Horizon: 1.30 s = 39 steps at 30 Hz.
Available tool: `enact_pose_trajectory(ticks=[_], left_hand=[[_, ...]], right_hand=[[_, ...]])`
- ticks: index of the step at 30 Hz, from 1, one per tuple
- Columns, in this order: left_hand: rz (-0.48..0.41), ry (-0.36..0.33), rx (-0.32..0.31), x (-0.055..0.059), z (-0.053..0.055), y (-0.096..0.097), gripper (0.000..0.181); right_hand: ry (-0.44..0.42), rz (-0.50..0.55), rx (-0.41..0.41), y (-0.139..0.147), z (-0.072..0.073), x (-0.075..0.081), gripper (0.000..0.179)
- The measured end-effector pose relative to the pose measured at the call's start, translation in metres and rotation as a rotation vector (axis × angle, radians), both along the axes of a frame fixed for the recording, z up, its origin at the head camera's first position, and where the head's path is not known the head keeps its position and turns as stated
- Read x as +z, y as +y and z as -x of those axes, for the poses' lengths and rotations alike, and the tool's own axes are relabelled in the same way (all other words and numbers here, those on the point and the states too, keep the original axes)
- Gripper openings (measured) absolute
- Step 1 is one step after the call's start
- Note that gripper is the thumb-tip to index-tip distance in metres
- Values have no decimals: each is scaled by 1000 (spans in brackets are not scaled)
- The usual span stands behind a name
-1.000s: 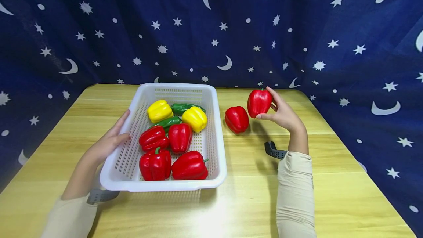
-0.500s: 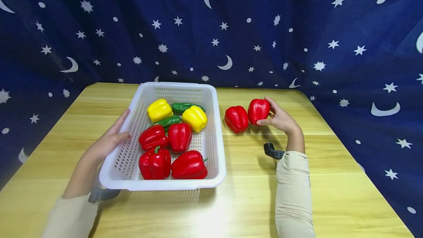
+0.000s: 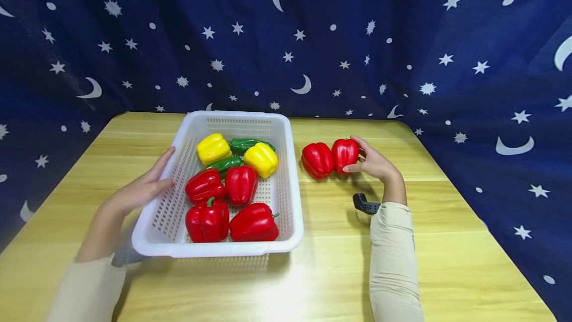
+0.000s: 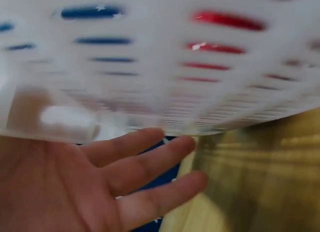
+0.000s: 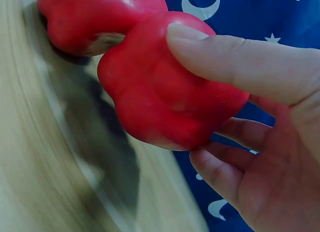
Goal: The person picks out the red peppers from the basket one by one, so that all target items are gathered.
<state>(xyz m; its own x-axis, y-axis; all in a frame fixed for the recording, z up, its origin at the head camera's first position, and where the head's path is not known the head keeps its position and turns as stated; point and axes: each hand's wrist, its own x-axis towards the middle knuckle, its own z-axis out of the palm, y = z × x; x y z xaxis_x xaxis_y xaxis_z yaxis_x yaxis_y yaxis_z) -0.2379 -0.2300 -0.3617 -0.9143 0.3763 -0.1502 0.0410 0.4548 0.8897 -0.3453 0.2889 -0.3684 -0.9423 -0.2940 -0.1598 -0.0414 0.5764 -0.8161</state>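
My left hand (image 3: 142, 189) grips the left side of a white plastic basket (image 3: 294, 202), thumb over the rim. In the left wrist view its fingers stretch below the basket's slotted surface. Inside lie several red bell peppers (image 3: 207, 221), two yellow bell peppers (image 3: 261, 159) and two green peppers (image 3: 251, 145). Right of the basket, my right hand (image 3: 377, 164) holds a red bell pepper (image 3: 345, 155) between thumb and fingers. Another red bell pepper (image 3: 317, 160) sits on the table just left of it; the two touch or nearly touch. The held pepper's underside faces the right wrist camera.
A light wooden table (image 3: 339, 272) extends beneath everything. Behind it hangs a dark blue curtain (image 3: 250, 39) with white moons and stars, meeting the table's back edge. Below my right hand, a black strap-like piece (image 3: 365, 203) juts from the wrist.
My right hand has lowered its red bell pepper and brought it slightly left, close against the other red one. The left hand and the basket stay almost where they were.
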Motion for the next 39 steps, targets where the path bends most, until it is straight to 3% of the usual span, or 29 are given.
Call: enact_pose_trajectory(ticks=[7,14,22,32,39], left_hand=[[59,4,6,5,11,-5,80],[19,-15,8,0,19,0,81],[-5,-16,17,-2,20,1,80],[-17,-22,26,-5,20,-1,80],[-17,-23,27,-3,20,0,80]], right_hand=[[-6,21,6,2,-1,-1,95],[-54,3,5,0,-6,1,93],[-87,3,13,-13,-24,24,88],[-65,8,24,-1,-4,2,93],[-69,-16,55,1,-3,-3,92]])
